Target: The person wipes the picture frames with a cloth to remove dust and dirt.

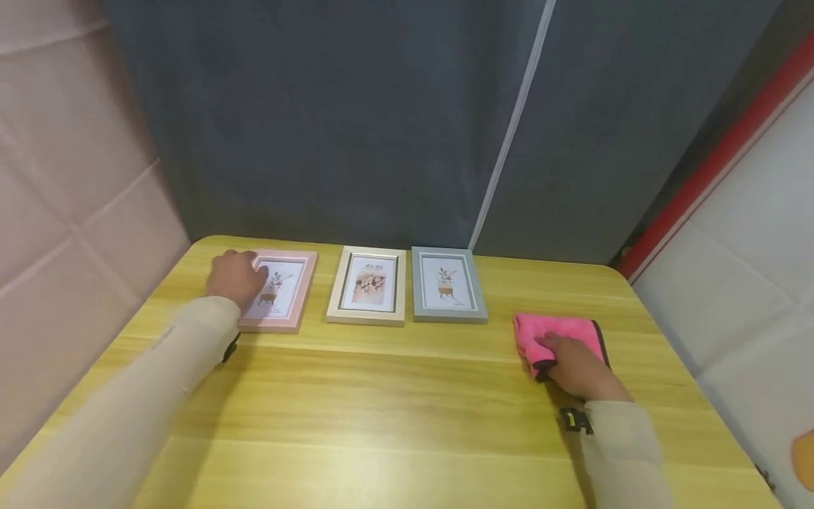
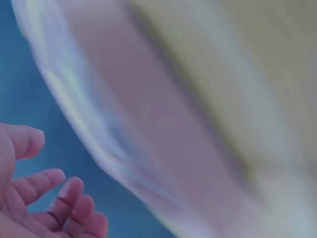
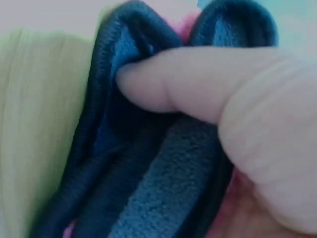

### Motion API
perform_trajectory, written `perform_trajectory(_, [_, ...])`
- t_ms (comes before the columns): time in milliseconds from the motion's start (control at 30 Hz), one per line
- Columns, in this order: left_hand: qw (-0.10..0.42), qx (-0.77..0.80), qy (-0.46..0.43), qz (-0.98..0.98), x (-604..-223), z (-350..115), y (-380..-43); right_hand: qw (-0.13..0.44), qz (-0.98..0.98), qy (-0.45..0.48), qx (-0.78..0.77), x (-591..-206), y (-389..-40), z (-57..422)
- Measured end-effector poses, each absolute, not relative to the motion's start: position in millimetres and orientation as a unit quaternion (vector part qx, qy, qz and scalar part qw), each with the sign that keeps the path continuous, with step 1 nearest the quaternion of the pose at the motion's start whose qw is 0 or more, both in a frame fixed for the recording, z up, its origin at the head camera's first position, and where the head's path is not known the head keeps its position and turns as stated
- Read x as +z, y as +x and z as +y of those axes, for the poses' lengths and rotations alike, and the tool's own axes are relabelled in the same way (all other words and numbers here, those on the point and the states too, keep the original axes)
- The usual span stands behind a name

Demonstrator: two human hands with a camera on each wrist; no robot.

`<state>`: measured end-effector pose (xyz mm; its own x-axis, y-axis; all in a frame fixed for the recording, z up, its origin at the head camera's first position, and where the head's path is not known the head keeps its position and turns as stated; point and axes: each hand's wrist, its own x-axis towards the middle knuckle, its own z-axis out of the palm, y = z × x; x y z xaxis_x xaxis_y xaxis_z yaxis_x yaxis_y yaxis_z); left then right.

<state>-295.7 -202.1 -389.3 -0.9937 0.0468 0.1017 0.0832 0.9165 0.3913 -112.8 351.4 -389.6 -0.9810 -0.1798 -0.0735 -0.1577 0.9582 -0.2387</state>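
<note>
You have the pale pink rectangular picture frame (image 1: 286, 293), the champagne-gold rectangular picture frame (image 1: 372, 286) and the grey-blue rectangular picture frame (image 1: 449, 285) set in a row, face up, along the far side of the yellow wood-grain table (image 1: 381, 403). Judging from that, the layout is done, but handling looks early: the folded bright pink cloth with dark edging (image 1: 575, 326) sits near the right side, touching none of them, and nothing shows whether any has been dealt with. Your left hand (image 1: 235, 277) is over the pink one's left side, thumb and fingers apart and loosely bent, pinching nothing; whether they touch its edge, you cannot tell. Your right hand (image 1: 580, 367) pinches the cloth, thumb on its dark-edged fold; the other fingers are mostly hidden from the right wrist view. Count three frames, one cloth, one table and two hands.
</note>
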Motion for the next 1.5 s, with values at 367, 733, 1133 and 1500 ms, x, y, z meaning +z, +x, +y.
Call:
perform_trajectory(367, [0.033,-0.144,-0.319,-0.936,-375.3,6.3,-226.4,0.041,0.987,-0.046,-0.149,-383.0,-119.5,350.4])
perform_trajectory(733, [0.062,-0.059,-0.360,-0.929,-398.1,27.9,-203.4,0.030,0.987,-0.046,-0.151,-387.3,-124.2,347.9])
perform_trajectory(1133, [0.031,-0.140,-0.494,-0.858,-395.2,-4.7,-140.5,0.030,0.987,-0.054,-0.146,-386.4,-127.1,349.9])
perform_trajectory(1500, [-0.038,-0.222,-0.520,-0.824,-393.2,-34.5,-88.9,0.042,0.986,-0.044,-0.153,-387.7,-124.9,354.4])
